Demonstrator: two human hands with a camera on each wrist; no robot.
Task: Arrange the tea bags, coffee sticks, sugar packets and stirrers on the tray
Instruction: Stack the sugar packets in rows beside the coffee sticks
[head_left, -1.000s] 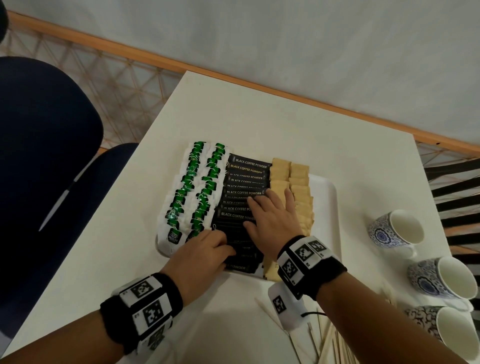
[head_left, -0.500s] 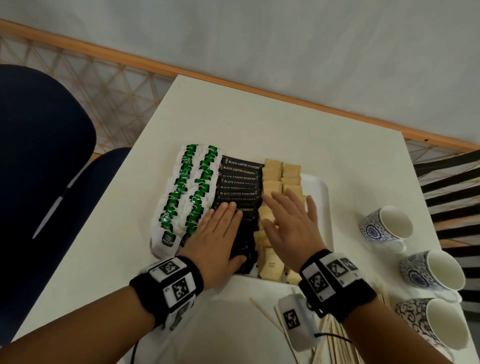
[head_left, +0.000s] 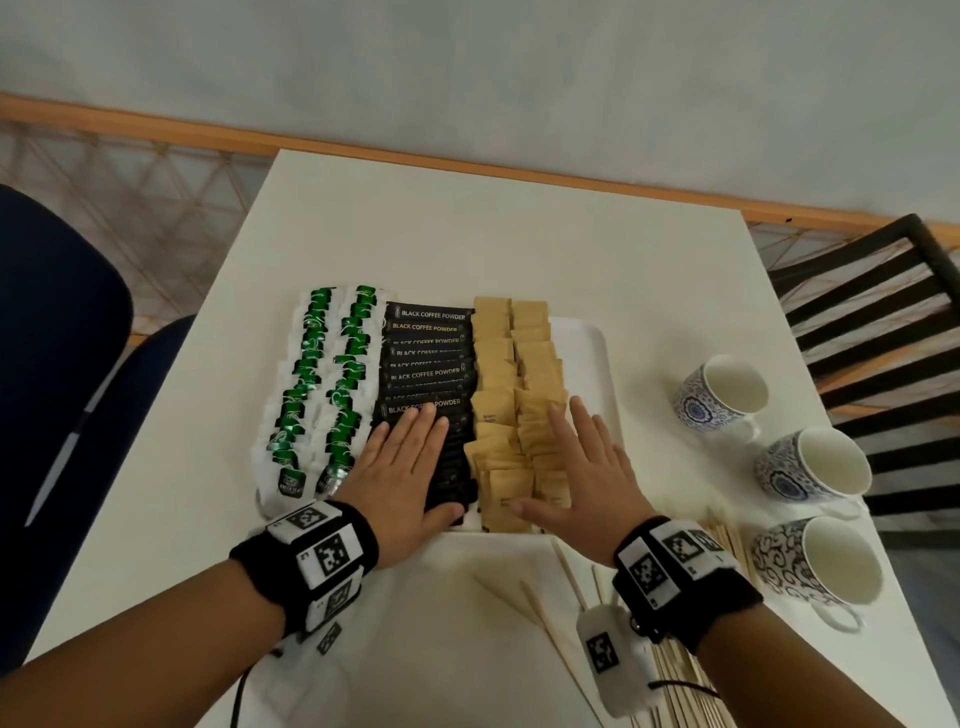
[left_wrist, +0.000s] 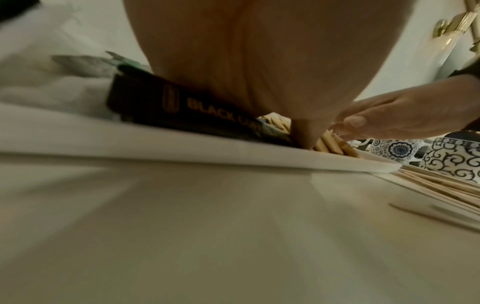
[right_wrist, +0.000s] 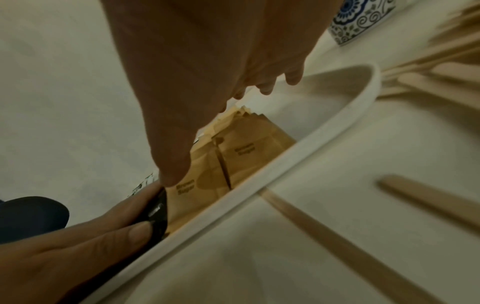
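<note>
A white tray on the table carries two rows of green-tagged tea bags, a column of black coffee sticks and two columns of brown sugar packets. My left hand lies flat with straight fingers on the near coffee sticks. My right hand lies flat over the near sugar packets, its fingers spread and its thumb at the front packets. Wooden stirrers lie loose on the table in front of the tray.
Three blue-patterned cups stand on the table to the right of the tray. A dark blue chair is at the left and a black slatted chair at the right. The tray's right strip holds nothing.
My left hand went from curled at the tray's front to flat on the coffee sticks. My right hand slid right from the coffee sticks onto the sugar packets.
</note>
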